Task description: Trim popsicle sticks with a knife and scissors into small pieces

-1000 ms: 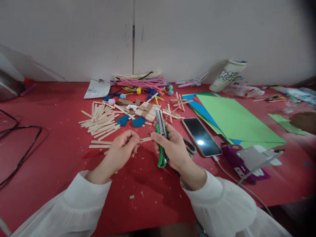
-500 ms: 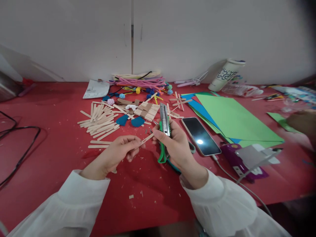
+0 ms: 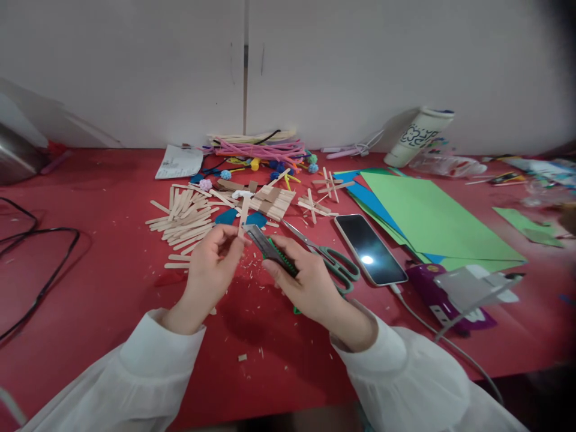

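Note:
Pinched upright in my left hand [image 3: 213, 270] is a wooden craft stick [image 3: 243, 217]. My right hand [image 3: 306, 276] is wrapped round a green utility knife [image 3: 274, 249], its metal end angled up and left against or very near the stick; I cannot tell whether they touch. Scissors [image 3: 335, 261] with grey-green handles lie just beyond my right hand. A heap of loose craft sticks [image 3: 186, 216] spreads beyond my left hand, and sticks joined into a flat panel [image 3: 276, 203] lie at the middle. Small wood shavings are scattered below both hands.
A phone [image 3: 369, 249] on a cable lies right of the scissors, near a purple power strip [image 3: 443, 297]. Green paper sheets [image 3: 436, 219], a leaning tumbler [image 3: 416, 137] and pink pipe cleaners [image 3: 261, 149] are farther back. Black cable [image 3: 54, 273] curls at the left.
The craft stick has turned from slanting to upright, now in my left hand alone. The knife has tilted left toward it, uncovering the scissors. The other person's hand at the right has drawn away.

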